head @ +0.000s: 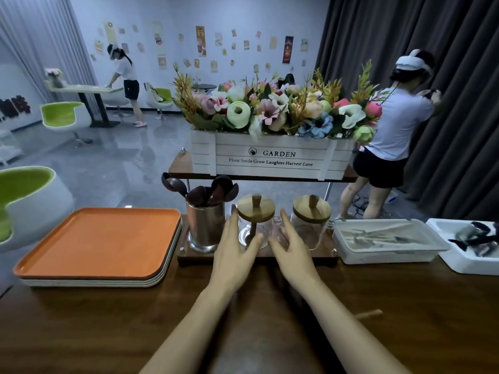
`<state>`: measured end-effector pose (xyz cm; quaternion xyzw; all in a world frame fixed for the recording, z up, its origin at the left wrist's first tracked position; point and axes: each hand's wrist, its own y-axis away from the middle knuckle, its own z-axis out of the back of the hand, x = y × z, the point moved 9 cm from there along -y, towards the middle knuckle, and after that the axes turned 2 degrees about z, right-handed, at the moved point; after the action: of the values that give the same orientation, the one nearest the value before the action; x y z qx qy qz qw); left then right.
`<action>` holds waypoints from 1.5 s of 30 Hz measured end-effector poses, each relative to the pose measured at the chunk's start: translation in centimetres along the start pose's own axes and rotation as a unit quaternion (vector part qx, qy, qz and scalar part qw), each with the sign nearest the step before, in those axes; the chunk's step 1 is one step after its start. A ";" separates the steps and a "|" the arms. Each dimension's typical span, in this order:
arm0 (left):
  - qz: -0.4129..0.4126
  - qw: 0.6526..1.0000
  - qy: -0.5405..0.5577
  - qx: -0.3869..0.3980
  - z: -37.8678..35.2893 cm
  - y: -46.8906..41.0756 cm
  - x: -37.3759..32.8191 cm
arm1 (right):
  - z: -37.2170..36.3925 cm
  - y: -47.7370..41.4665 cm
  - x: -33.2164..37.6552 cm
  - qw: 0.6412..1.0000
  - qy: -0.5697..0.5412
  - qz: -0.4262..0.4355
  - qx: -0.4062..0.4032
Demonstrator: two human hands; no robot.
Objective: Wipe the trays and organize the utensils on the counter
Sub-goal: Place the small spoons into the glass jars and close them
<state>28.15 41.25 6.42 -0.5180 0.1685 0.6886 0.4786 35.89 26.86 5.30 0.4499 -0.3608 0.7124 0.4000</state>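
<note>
Fingers straight, nothing held: left grip (234,253) and right grip (294,252) flank 1 glass jar (256,207) at desk (108,333) far edge; orange tray stack (100,242) toward left edge.

A: What colour is the top tray (100,241)?
B: Plain orange. The lower trays (89,282) show cream edges.
A: And the counter (94,333)?
B: Dark brown, wood-grained. The spoons (199,194) are darker brown, and their cup (205,228) is silvery.
A: The planter box (272,157)?
B: White slats with black lettering. Its flowers (270,109) are pink, white, peach and blue. The jar lids (256,207) are pale tan wood, and the curtain (453,90) is charcoal grey
</note>
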 end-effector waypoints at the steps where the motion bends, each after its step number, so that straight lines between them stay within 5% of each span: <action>1: -0.007 0.999 0.002 -0.037 0.5 0.9 -0.2 | 0.8 0.9 0.2 1.000 -0.006 0.007 -0.011; 5: -0.134 0.979 0.001 -0.154 0.2 4.7 -4.2 | 7.0 3.9 1.0 0.987 0.017 0.060 -0.145; 7: -0.150 0.983 0.010 -0.102 -2.5 4.5 -6.1 | 9.7 4.3 1.3 0.980 0.015 0.065 -0.189; 11: -0.048 0.998 0.040 0.011 -7.8 2.2 -7.5 | 13.6 3.9 1.9 0.967 0.031 0.079 -0.239; 14: -0.012 0.996 0.065 0.060 -11.1 0.8 -7.9 | 13.6 1.7 0.3 0.981 0.019 0.042 -0.189; 26: 0.081 0.991 0.097 0.033 -13.6 -1.9 -6.8 | 11.3 -1.2 -2.0 0.997 0.001 -0.062 -0.047; 33: 0.011 0.996 0.083 0.031 -12.1 3.2 -9.8 | 13.0 3.0 -0.5 0.998 -0.049 -0.010 -0.044; 45: 0.029 0.999 0.000 -0.021 -8.8 18.8 -9.7 | 14.3 17.1 -1.2 0.997 -0.021 0.020 -0.066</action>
<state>17.42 21.05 6.40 -0.5231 0.1691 0.7052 0.4478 25.91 6.91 6.32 0.4306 -0.4241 0.6851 0.4066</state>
